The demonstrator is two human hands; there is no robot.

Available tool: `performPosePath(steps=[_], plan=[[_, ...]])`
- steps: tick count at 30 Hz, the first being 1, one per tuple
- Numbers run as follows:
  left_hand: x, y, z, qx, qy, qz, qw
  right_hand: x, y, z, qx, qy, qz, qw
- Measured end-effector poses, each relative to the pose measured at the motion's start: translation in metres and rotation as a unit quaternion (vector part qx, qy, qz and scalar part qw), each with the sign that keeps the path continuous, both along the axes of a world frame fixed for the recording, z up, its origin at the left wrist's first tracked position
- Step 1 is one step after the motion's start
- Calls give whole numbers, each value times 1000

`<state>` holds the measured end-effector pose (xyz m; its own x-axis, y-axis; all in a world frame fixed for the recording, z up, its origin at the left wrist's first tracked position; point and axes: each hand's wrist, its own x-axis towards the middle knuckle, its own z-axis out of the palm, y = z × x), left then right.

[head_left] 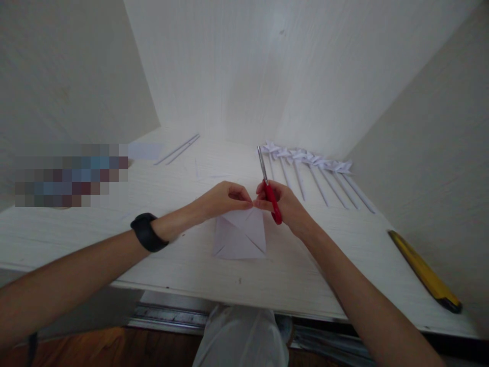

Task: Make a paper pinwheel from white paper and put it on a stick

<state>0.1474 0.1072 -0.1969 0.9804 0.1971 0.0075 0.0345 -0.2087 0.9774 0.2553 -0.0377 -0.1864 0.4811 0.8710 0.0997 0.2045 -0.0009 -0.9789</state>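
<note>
A white paper square (240, 239) with slits running in from its corners lies on the table in front of me. My left hand (226, 199) pinches it at its far edge, thumb against forefinger. Close beside it, my right hand (284, 203) keeps a pair of red-handled scissors (272, 201) in its grip, the blades pointing away from me and seemingly together. The thumb and forefinger of that hand also meet at the paper's far edge, touching or nearly touching the left fingertips. Exactly how the fingers press the paper there is too small to tell.
Several white paper pinwheels (301, 157) on paper sticks lie in a row at the back right. Two loose paper sticks (178, 149) rest at the back left, near a blurred patch. A yellow utility knife (424, 270) lies by the right wall. Walls enclose the white table (305, 280).
</note>
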Motion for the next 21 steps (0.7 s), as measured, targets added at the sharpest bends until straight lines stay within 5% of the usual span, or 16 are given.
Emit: performPosePath(steps=[6, 14, 21], plan=[[-2, -1, 1, 2, -30, 15, 999, 1, -1, 2, -9, -3, -2, 1000], [-9, -10, 11, 169, -72, 70, 980, 3, 0, -1, 9, -8, -7, 1000], [-8, -11, 11, 202, -83, 72, 973, 3, 1, -6, 12, -32, -27, 999]])
